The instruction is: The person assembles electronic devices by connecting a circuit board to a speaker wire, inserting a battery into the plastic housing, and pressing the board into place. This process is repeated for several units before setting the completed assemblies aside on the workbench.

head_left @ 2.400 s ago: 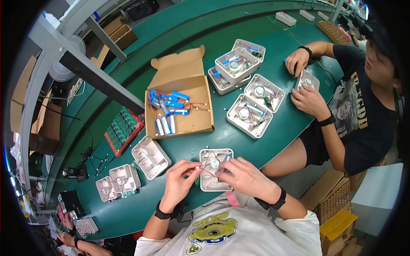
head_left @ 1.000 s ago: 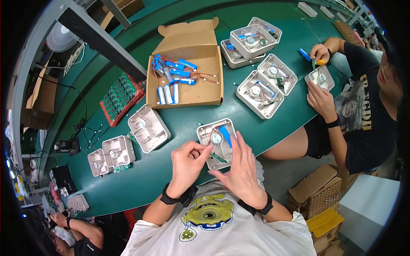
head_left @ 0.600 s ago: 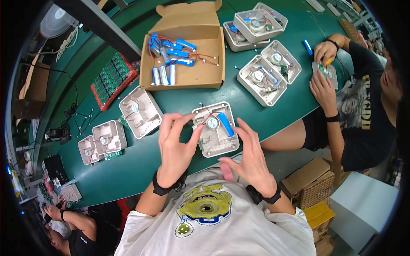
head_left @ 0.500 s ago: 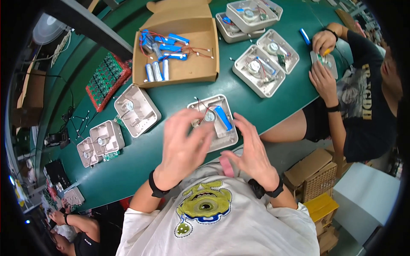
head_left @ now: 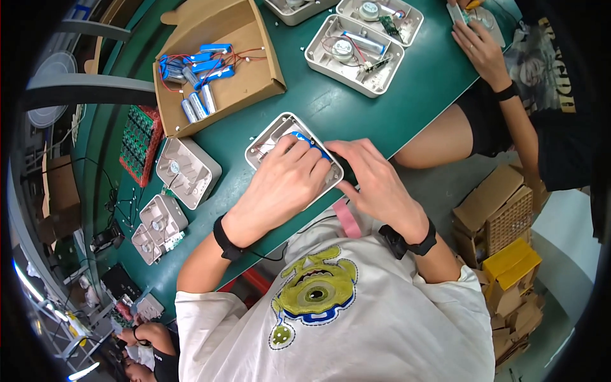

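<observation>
Left hand [head_left: 289, 175] has moved over the pale case [head_left: 272, 132] near the edge of the worktop [head_left: 417, 95], curled by the blue battery [head_left: 310, 140], pinch hidden; right hand [head_left: 380, 184], spread, flanks its right corner, probably steadying it.

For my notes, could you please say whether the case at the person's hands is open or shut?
Open: the case has no lid on, and a blue battery shows inside it.

White shirt [head_left: 407, 318], green cartoon patch [head_left: 299, 296], black wristbands [head_left: 224, 238]
</observation>
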A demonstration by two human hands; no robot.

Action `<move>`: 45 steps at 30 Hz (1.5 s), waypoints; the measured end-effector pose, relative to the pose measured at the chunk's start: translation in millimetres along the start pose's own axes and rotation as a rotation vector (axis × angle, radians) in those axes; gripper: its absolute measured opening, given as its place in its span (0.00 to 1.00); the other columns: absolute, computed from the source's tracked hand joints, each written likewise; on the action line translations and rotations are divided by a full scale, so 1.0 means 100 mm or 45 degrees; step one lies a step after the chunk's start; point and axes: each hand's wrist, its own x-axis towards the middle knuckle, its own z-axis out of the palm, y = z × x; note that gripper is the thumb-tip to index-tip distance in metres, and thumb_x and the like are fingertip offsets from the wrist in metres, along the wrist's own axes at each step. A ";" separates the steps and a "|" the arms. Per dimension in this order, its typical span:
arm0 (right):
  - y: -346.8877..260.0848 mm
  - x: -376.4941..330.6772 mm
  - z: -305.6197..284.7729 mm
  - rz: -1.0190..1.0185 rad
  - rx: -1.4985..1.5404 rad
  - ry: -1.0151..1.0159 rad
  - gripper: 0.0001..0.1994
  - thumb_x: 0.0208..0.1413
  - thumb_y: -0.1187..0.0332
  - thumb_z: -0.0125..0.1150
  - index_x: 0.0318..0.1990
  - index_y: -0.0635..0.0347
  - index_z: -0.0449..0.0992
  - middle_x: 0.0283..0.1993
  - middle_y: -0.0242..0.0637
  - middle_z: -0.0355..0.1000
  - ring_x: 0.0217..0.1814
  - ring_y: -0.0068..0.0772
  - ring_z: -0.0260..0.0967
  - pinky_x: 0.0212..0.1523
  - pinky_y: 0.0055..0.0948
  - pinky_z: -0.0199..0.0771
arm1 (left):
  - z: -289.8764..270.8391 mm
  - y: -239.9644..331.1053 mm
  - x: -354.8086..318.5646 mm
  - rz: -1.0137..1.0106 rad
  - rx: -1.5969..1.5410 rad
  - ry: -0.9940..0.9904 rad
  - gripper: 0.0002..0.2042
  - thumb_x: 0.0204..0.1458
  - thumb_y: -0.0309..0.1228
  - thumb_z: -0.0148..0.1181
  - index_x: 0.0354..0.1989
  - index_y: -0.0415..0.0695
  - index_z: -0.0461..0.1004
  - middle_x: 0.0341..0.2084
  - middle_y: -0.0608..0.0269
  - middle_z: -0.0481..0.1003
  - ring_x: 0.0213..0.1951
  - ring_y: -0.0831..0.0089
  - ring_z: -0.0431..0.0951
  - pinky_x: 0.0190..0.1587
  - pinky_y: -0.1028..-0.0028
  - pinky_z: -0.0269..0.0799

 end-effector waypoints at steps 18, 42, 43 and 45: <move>-0.17 -0.10 0.12 0.144 0.058 0.119 0.58 0.36 0.66 0.85 0.76 0.63 0.55 0.75 0.51 0.61 0.76 0.60 0.58 0.77 0.54 0.57 | 0.08 0.09 0.03 -0.363 -0.523 0.141 0.15 0.49 0.23 0.66 0.47 0.40 0.75 0.33 0.55 0.75 0.39 0.51 0.75 0.48 0.59 0.72; 0.18 0.00 0.06 0.070 -0.021 0.039 0.58 0.33 0.63 0.85 0.75 0.62 0.55 0.74 0.47 0.63 0.76 0.59 0.60 0.81 0.57 0.53 | -0.10 -0.04 0.34 -0.131 0.046 -0.179 0.07 0.47 0.30 0.67 0.35 0.49 0.82 0.25 0.61 0.79 0.31 0.61 0.78 0.40 0.62 0.66; 0.17 0.00 0.06 0.071 -0.022 0.045 0.58 0.33 0.63 0.85 0.75 0.62 0.55 0.74 0.47 0.63 0.76 0.59 0.60 0.81 0.57 0.53 | -0.09 -0.04 0.33 -0.137 0.042 -0.180 0.07 0.47 0.30 0.67 0.35 0.49 0.82 0.25 0.61 0.79 0.31 0.61 0.78 0.40 0.62 0.66; 0.16 0.01 0.06 0.057 -0.023 0.055 0.57 0.34 0.64 0.84 0.75 0.62 0.56 0.72 0.48 0.65 0.74 0.58 0.62 0.81 0.57 0.53 | -0.09 -0.05 0.32 -0.146 -0.005 -0.166 0.08 0.47 0.29 0.67 0.37 0.48 0.82 0.26 0.60 0.78 0.32 0.60 0.79 0.40 0.62 0.67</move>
